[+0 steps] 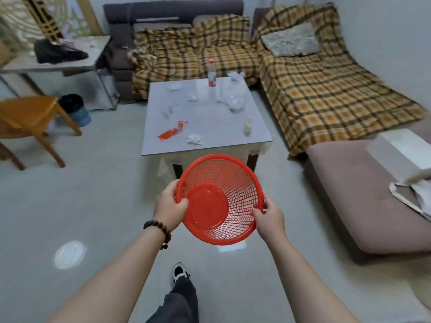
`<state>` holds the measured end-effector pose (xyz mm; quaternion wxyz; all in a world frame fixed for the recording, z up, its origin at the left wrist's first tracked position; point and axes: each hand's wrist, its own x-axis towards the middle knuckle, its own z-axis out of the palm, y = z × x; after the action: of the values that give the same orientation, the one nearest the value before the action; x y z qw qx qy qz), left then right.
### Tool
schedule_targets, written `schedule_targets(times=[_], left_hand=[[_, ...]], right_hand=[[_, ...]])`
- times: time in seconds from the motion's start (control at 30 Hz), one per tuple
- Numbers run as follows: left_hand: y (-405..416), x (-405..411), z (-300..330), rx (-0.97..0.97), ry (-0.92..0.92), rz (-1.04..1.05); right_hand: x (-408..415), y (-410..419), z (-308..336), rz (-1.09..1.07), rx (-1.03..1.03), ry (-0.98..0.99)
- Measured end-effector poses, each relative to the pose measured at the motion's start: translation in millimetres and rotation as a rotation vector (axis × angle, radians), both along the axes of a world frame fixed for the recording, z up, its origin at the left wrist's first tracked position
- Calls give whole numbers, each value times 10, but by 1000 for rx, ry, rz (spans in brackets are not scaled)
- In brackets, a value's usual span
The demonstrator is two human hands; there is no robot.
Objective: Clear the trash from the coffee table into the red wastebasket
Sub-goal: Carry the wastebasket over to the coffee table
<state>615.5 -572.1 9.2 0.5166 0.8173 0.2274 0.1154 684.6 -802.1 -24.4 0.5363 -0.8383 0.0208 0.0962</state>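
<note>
While both hands grip its rim, the round red plastic mesh wastebasket (pixel 220 199) hangs in the air in the lower middle of the frame, tilted so that its solid bottom and its open mouth face the camera. The left hand (pixel 169 207), with a brown bead bracelet (pixel 158 231) on the wrist, is closed on the left edge of the rim, and the right hand (pixel 269 217) is closed on the right edge. The wastebasket has nothing inside.

Just above it in the frame stands the square pale grey coffee table (pixel 210 113), and the trash lies on its top. Near the front edge there is a torn red wrapper (pixel 172 131) and, to the right of it, a crumpled white tissue (pixel 194 139). A small pale paper cup (pixel 247 126) stands near the right edge. At the far side a clear plastic bottle with a red label (pixel 211 76) is upright, and crumpled clear plastic bags (pixel 233 99) lie to the right of it. More white tissues (pixel 173 86) are at the upper left part of the table.

A sofa with a yellow checked blanket (pixel 314 89) fills the upper right of the frame.
</note>
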Motion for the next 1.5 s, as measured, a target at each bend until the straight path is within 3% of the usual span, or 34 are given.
schedule_targets(times=[0.33,0.63,1.1,1.5], left_hand=[[1397,499,-225,-5,23,237],[2713,1251,-249,-7,18,324],[3838,2042,-570,32,42,490],[4731,3458,-840,127,205,614]], right_hand=[[888,1585,-130,200,-15,35],[1759,2992,-44,260,-74,59],[2770,4313,-279,372,-143,72],[4318,5314,-988,482,-96,259]])
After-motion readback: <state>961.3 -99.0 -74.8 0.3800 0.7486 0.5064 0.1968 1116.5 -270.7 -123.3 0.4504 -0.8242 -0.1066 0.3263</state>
